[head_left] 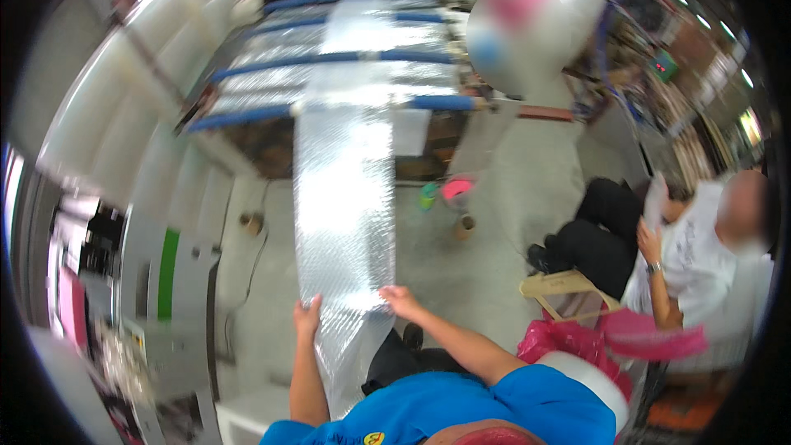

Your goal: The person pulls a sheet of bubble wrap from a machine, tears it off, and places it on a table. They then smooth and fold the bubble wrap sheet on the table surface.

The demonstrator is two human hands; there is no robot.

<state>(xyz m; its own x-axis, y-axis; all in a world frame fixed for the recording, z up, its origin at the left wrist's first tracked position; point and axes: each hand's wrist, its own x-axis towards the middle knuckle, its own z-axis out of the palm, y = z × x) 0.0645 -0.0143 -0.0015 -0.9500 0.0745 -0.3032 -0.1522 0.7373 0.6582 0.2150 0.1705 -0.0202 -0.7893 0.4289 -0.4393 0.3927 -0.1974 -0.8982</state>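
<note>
A long strip of clear bubble wrap [344,214] comes off the blue rollers ahead and stretches down toward my body. My left hand [308,318] pinches its left edge. On the opposite edge my right hand [400,302] grips the strip with the thumb side up, its other fingers partly hidden. Between the hands the sheet is held spread out, while its lower part narrows and creases as it drops past my left forearm.
A machine with several blue rollers [329,113] stands ahead. White padded rolls [124,99] line the left, above a grey cabinet with a green stripe [168,276]. A seated co-worker [684,239] is at the right, near pink plastic bags [568,344]. A cable [245,288] lies on the floor.
</note>
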